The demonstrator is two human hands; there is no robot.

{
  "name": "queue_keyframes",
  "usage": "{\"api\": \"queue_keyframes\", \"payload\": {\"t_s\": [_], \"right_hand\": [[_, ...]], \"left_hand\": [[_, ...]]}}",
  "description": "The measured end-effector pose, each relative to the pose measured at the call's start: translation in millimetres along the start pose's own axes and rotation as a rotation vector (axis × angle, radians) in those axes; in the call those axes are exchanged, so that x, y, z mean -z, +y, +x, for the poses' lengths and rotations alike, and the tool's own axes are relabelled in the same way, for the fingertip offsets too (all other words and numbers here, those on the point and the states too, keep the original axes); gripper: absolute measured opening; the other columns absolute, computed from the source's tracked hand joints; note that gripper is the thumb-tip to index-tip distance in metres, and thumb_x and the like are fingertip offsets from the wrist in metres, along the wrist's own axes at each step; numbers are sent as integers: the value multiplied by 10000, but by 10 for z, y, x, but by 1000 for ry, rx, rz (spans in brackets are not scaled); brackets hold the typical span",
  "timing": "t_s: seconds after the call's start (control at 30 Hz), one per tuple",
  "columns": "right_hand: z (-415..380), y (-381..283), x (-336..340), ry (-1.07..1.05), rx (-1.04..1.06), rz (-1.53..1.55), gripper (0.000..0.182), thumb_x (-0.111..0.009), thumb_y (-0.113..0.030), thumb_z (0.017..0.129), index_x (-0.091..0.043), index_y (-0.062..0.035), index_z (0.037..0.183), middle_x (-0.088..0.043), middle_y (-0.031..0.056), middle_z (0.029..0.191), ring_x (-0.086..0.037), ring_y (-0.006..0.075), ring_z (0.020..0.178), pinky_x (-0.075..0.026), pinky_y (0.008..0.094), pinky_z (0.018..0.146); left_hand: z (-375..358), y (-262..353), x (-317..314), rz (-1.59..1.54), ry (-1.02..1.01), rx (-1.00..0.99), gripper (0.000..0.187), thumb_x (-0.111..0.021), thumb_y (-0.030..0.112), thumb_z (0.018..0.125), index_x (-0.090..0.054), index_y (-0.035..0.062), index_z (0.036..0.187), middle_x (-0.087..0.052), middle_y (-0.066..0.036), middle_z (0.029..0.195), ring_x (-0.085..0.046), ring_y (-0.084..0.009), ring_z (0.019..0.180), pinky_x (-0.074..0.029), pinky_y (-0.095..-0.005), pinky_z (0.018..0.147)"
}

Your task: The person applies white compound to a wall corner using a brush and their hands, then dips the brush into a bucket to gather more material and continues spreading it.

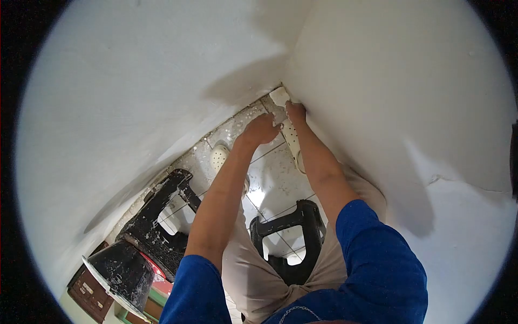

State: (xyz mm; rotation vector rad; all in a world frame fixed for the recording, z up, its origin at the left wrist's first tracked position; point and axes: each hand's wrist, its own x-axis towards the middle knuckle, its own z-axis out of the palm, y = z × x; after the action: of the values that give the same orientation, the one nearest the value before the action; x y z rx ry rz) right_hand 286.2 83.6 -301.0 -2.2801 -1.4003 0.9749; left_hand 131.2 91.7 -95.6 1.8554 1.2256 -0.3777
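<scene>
My right hand [295,111] reaches down into the corner where the two white walls meet. Its fingers are closed at the edge of a small white flat piece [279,96], whose exact kind I cannot make out. A little to the left, my left hand [260,130] hovers above the floor with its fingers curled in. Whatever may be inside that hand is hidden. Below the hands are my two cream perforated clogs, the left clog [219,156] and the right clog [292,141], on the tiled floor.
White specks dot the floor tiles [272,173] along the left wall [135,81]. A black stool [278,224] stands between my legs. Another black, paint-smeared stool [162,216] is at left, with a black bucket [121,272] beside it. The right wall [399,97] is close to my arm.
</scene>
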Motion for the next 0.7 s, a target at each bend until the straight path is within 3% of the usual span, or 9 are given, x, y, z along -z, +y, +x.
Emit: {"api": "queue_keyframes", "payload": {"t_s": [0.1,0.2,0.3,0.4,0.5,0.6,0.7], "right_hand": [[44,-28,70,-148,124,-263,464,-456,-398,781,-593,39,856,-609,230,896,-587,400,824,-448,447,768],[146,-66,-97,92,-187,167,456,-496,-405,758,-609,29,838,-617,219,846,-598,369,802,-441,428,777],[-113,-481,386,-46,-293,398,489,-481,-429,767,-625,34,833,-620,222,831,-591,372,796,-424,420,790],[-478,-615,618,118,-249,430,511,-470,-418,775,-623,69,805,-622,220,809,-585,378,790,-423,415,776],[-671,-632,724,58,-429,389,487,-466,-392,778,-617,70,804,-620,224,815,-580,389,799,-425,422,783],[-506,-290,413,366,-80,122,450,-477,-367,750,-610,50,644,-612,219,701,-595,355,717,-435,416,747],[-309,-214,360,131,-252,167,432,-491,-363,737,-619,43,661,-613,221,708,-597,358,741,-436,423,748]], "left_hand": [[-38,-19,-25,15,44,-11,515,-462,374,852,-463,-38,1162,-497,-229,1156,-457,-352,1101,-367,-410,935],[-23,-32,1,18,33,-16,498,-462,369,853,-472,-29,1151,-502,-228,1149,-459,-353,1097,-371,-416,925],[9,-59,21,9,44,-27,481,-483,349,826,-493,-19,1135,-520,-221,1129,-484,-350,1068,-379,-407,918],[-104,29,195,10,117,-57,468,-493,335,813,-505,-21,1118,-528,-224,1116,-496,-351,1052,-383,-404,913],[-208,33,190,-17,204,-76,458,-496,330,812,-511,-24,1103,-530,-231,1106,-496,-355,1048,-387,-405,906],[-232,-37,234,-12,201,-88,453,-495,327,813,-511,-27,1096,-529,-235,1103,-496,-357,1045,-387,-404,906],[-273,-111,244,-7,155,-64,453,-490,326,816,-507,-33,1092,-527,-234,1105,-491,-354,1051,-383,-407,913]]}}
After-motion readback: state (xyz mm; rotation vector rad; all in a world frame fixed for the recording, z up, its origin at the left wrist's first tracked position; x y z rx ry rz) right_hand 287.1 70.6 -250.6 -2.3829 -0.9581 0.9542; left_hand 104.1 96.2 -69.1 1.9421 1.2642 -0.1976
